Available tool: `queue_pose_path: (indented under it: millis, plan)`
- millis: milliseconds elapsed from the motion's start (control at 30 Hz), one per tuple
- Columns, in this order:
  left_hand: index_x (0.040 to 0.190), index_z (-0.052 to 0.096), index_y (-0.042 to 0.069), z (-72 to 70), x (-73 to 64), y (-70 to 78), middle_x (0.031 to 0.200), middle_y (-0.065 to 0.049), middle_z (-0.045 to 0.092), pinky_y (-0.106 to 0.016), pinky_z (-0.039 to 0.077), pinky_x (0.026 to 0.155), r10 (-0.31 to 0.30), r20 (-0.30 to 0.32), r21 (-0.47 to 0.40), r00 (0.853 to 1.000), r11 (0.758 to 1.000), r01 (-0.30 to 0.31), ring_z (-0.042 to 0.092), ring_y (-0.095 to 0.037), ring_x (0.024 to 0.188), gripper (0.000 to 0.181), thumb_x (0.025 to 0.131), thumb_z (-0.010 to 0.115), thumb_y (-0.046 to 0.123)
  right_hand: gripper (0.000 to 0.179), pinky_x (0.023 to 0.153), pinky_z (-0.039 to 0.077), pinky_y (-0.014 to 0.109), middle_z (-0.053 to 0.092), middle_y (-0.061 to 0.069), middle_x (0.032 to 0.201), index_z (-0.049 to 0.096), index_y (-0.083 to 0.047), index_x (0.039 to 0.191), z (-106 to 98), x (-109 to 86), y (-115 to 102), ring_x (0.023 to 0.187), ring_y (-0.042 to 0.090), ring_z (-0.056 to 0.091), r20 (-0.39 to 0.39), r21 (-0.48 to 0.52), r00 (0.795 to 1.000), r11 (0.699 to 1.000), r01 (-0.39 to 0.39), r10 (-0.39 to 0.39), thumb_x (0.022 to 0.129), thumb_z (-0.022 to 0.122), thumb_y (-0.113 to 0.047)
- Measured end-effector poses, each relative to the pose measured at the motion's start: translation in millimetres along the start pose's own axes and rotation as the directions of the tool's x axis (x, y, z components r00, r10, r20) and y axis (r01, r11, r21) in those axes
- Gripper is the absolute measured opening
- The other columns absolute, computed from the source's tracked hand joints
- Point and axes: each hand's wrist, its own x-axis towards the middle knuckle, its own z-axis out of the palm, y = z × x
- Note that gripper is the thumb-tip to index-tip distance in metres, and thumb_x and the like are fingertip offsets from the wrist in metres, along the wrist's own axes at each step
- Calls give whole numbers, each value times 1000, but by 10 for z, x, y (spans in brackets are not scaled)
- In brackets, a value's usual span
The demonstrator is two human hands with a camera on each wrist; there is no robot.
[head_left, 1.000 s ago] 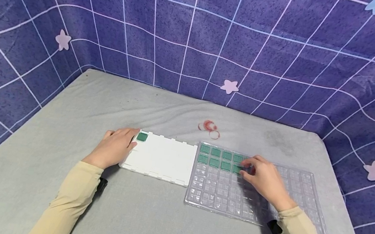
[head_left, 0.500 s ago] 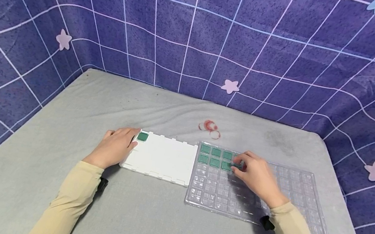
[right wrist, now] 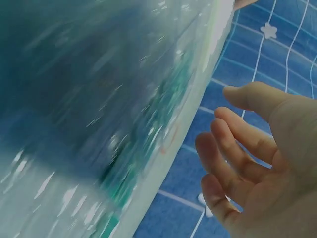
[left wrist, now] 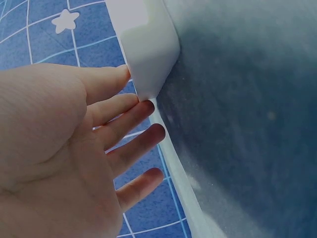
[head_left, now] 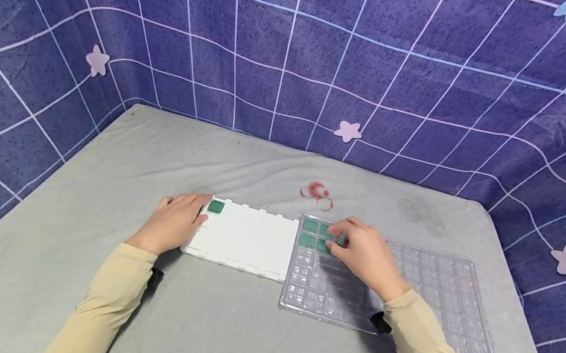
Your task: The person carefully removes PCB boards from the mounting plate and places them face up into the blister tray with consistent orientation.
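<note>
My left hand (head_left: 172, 222) rests at the left end of a flat white tray (head_left: 246, 241). In the left wrist view, thumb and index fingertips touch the white tray's edge (left wrist: 148, 54), the other fingers spread. A green square chip-like piece (head_left: 215, 206) lies in the tray's far left corner. My right hand (head_left: 366, 255) hovers over a clear plastic compartment tray (head_left: 330, 302), thumb and fingers apart, nothing visible between them. Green ribbed pieces (head_left: 307, 240) sit in its far left compartments, some hidden by that hand. In the right wrist view the right hand's fingers (right wrist: 237, 148) are loosely bent.
The two trays lie side by side on a grey cloth-covered table (head_left: 217, 325). Red ring-shaped marks (head_left: 317, 191) show on the cloth behind them. A purple gridded curtain (head_left: 301, 51) with star shapes surrounds the back and sides.
My right hand has moved left over the clear tray, from about the fourth column of green pieces to around the second and third. The left hand and white tray have stayed put.
</note>
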Motion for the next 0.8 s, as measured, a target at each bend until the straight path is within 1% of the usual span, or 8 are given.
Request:
queue_pose_path:
  millis: [133,233,367,500,633,800]
  plan:
    - [150,47,0,1,2,-4,148,-20,56,-59,35,102,0,-1,8,1000,1000,0,50,-41,138,49,106,52,19,23,78,53,41,75,1,97,78,-12,105,54,121,-141,74,14,68,-17,-18,999,999,32,-32,86,81,-24]
    - [150,47,0,5,5,-7,148,-20,55,-59,35,102,0,0,11,1000,1000,0,50,-41,138,49,106,52,19,23,79,54,42,76,0,95,77,-12,104,112,230,-253,75,17,70,-21,-25,998,998,57,-58,86,82,-25]
    - [151,47,1,9,6,-12,149,-20,55,-59,35,103,0,5,14,1000,1000,0,49,-42,139,49,106,52,20,21,76,55,38,77,-1,94,77,-13,103,200,405,-407,72,14,69,-24,-23,996,996,87,-87,86,82,-24]
    - [151,46,1,11,11,-18,149,-19,55,-59,35,103,-2,6,16,1000,1000,2,49,-41,139,49,106,51,20,20,74,56,34,77,-1,97,77,-14,105,281,594,-581,78,13,71,-12,-11,994,994,113,-113,88,80,-25]
    - [151,46,1,7,10,-14,149,-19,55,-59,35,104,-6,7,16,1000,1000,6,49,-41,139,49,106,51,20,21,76,56,33,76,0,99,77,-13,106,373,771,-775,85,15,73,15,15,992,992,128,-128,89,79,-26]
    - [151,46,1,3,3,-2,150,-19,54,-59,35,104,-14,13,17,1000,1000,14,49,-41,139,49,106,51,20,21,79,56,32,75,1,100,77,-14,106,533,962,-987,87,17,72,59,51,990,991,123,-126,89,79,-27]
